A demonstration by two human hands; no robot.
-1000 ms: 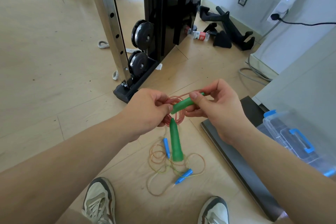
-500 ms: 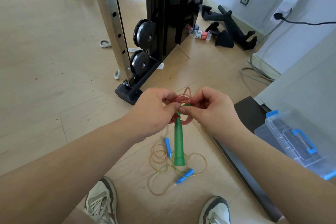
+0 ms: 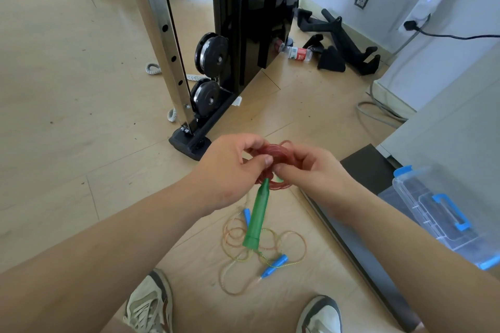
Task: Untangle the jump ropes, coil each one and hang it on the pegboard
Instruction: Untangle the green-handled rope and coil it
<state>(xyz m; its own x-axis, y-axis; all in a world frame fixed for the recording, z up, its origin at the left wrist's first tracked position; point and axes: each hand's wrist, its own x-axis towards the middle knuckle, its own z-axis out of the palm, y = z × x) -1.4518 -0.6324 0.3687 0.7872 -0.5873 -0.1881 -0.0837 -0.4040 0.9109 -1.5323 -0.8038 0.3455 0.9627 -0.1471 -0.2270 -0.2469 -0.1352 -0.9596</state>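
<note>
A tight coil of red jump rope is held between both hands above the floor. My left hand pinches the coil's left side. My right hand grips its right side, and a sliver of the second green handle shows under the fingers. The other green handle hangs down from the coil. On the floor below lies a second rope, thin and orange-yellow, in loose loops with two blue handles. No pegboard is in view.
A black and steel weight machine stands ahead on the wooden floor. A clear plastic box with blue latches sits at the right beside a dark board. My two shoes are at the bottom. Black stands and a bottle lie by the wall.
The green handle my right hand held out sideways has been tucked into the coil and is now almost hidden. Both hands have closed together on the coil.
</note>
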